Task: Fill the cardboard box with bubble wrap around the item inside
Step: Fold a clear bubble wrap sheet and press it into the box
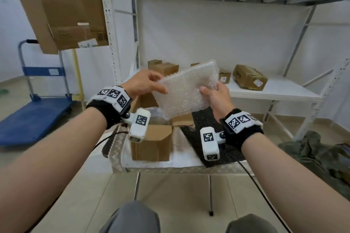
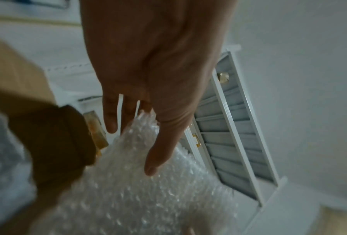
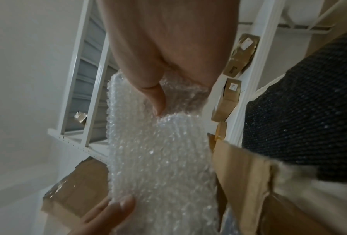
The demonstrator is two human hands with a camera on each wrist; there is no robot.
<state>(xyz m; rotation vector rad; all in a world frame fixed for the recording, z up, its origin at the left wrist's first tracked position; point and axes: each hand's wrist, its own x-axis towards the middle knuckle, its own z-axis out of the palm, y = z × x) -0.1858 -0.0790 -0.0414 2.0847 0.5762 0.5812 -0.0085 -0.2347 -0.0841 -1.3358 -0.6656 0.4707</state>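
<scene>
Bubble wrap [image 1: 187, 89] sheet held at frame centre, above open cardboard box [image 1: 151, 142].
Shelf parcels [image 1: 249, 77] at centre right carry white labels, text unreadable. Box contents are unclear: only clear plastic shows. Left hand [image 1: 144, 83] pinches the sheet's left edge; right hand [image 1: 217, 94] grips its right edge.

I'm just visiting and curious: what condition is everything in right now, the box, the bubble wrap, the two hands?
bubble wrap sheet: held up in the air above the box, not yet inside.
cardboard box: open, flaps up, standing on the small table.
left hand: holds the sheet's left edge.
right hand: pinches the sheet's right edge.
parcels: closed, resting on the white shelf.
</scene>
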